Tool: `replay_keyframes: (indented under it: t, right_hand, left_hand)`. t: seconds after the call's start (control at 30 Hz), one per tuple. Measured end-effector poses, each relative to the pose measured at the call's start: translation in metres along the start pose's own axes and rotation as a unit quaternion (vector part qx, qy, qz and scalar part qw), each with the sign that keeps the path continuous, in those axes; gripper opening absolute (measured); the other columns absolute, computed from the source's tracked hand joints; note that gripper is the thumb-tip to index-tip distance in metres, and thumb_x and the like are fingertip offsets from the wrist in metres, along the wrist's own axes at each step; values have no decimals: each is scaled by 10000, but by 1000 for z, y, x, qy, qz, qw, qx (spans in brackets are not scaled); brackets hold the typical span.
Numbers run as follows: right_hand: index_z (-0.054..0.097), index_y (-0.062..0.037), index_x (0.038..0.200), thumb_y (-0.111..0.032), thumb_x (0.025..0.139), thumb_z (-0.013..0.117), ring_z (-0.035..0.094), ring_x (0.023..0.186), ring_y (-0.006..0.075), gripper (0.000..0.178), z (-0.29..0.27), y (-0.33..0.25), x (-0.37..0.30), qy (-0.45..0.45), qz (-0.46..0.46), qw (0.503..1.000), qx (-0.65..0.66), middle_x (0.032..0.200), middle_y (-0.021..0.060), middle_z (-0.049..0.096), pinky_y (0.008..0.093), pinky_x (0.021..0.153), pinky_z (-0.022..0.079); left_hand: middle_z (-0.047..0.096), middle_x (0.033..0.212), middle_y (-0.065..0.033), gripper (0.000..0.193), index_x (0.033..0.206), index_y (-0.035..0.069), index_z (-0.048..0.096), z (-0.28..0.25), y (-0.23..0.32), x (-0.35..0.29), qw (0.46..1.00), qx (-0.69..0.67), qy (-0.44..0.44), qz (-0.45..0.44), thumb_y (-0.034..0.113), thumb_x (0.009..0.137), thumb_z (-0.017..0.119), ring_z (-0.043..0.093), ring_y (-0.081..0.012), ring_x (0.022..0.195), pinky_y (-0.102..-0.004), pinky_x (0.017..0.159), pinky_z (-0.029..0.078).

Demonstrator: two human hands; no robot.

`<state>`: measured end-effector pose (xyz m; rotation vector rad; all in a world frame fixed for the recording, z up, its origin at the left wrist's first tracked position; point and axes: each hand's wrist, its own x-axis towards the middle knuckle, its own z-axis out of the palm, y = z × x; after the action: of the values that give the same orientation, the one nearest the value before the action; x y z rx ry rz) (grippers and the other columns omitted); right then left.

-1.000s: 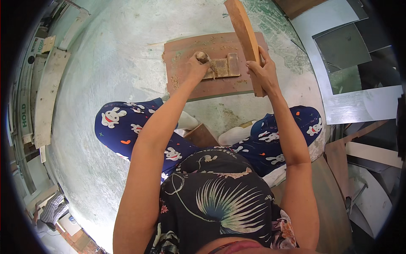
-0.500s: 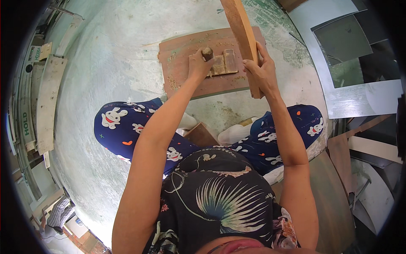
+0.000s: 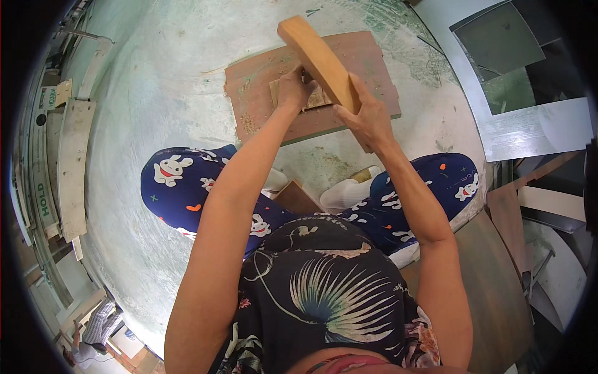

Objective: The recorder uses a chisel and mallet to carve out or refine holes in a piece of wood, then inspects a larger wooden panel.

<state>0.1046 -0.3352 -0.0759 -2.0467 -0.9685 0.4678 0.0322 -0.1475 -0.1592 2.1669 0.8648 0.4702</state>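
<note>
My left hand is closed around an upright round wooden handle, perhaps of a chisel. The handle's top and lower end are hidden by the hand and the bar. Beneath the fingers lies a small light-brown wooden workpiece, partly covered. In my right hand is a thick, smooth wooden bar, gripped near its lower end. It slants up to the left, its upper part over the left hand's handle; whether they touch I cannot tell. Below everything is a reddish-brown board strewn with wood chips.
My crossed legs in blue rabbit-print trousers flank the board's near side. A small wooden block sits between my feet. Long boards stack at the left; dark panels and sheet offcuts lie at the right. A person is at the lower left.
The wooden bar has swung down and left, from beside the workpiece to over my left hand. My left hand keeps its grip on the handle. The view has shifted slightly.
</note>
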Motion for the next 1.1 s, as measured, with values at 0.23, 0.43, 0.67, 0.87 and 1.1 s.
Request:
replay_keyframes:
  t: [0.23, 0.43, 0.67, 0.87, 1.1]
  right_hand:
    - [392, -127, 1410, -286, 758, 689, 642, 942, 417, 734, -4, 5, 3, 124, -78, 987, 61, 1030, 241, 659, 448, 813, 510]
    - [387, -126, 1436, -279, 775, 719, 647, 995, 358, 755, -8, 9, 4, -24, 62, 997, -26, 1162, 238, 630, 394, 865, 499]
    - [419, -87, 1411, -302, 752, 703, 672, 911, 341, 748, -22, 3, 6, 99, -42, 991, 77, 1057, 234, 666, 396, 810, 518]
    - [433, -78, 1406, -302, 758, 701, 674, 909, 307, 736, -24, 3, 7, 101, -37, 990, 95, 1088, 225, 662, 370, 811, 522]
    - [439, -89, 1398, -283, 763, 700, 671, 923, 308, 713, -24, -3, 4, 94, -57, 990, 89, 1095, 197, 665, 372, 826, 521]
  left_hand:
    - [689, 918, -200, 424, 1067, 29, 613, 8, 4, 0, 999, 4, -38, 11, 214, 730, 793, 679, -349, 887, -418, 762, 528]
    - [687, 973, -201, 467, 1133, 52, 593, 1, 12, 4, 997, 63, -41, -12, 209, 740, 790, 674, -352, 924, -421, 766, 534]
    - [689, 958, -194, 458, 1122, 44, 601, -17, 17, -2, 995, 95, -1, 33, 245, 756, 790, 676, -356, 906, -407, 758, 542]
    - [699, 944, -166, 463, 1102, 65, 619, -14, 7, 8, 999, 0, -8, -41, 283, 742, 811, 682, -336, 886, -413, 752, 539]
    - [709, 961, -143, 539, 1183, 107, 611, -11, 10, -1, 994, 108, -8, -30, 368, 746, 790, 686, -311, 910, -417, 763, 542]
